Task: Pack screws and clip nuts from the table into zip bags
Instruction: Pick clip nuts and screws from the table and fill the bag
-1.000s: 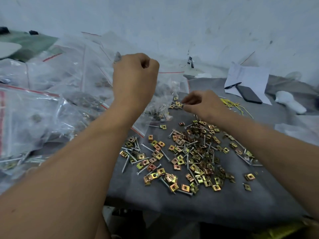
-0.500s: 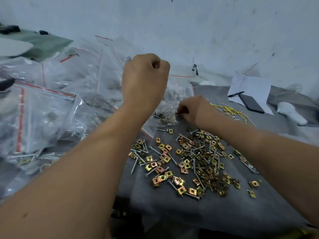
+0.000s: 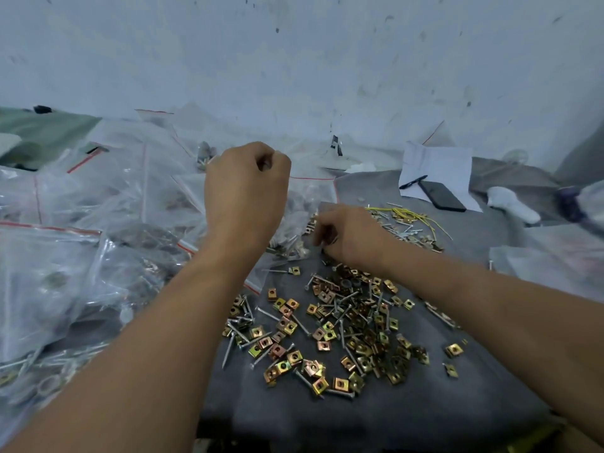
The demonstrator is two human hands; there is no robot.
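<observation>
- Since the earlier pictures the right hand (image 3: 348,237) has drawn back from the far edge of the pile into a curled fist low over the grey cloth-covered table (image 3: 425,413), while the left hand (image 3: 245,191) has stayed raised.
- The left hand is a closed fist above the bags; whether it pinches a bag's mouth or anything else cannot be told.
- The right hand's fingers curl inward, seemingly over picked-up parts, though none show.
- Done: many clear zip bags with red seal lines (image 3: 81,256) lie heaped on the left, several holding hardware.
- Left: a broad scatter of brass-coloured square clip nuts (image 3: 287,326) and slim silver screws (image 3: 228,349) lies loose on the cloth; much remains by my judgement.
</observation>
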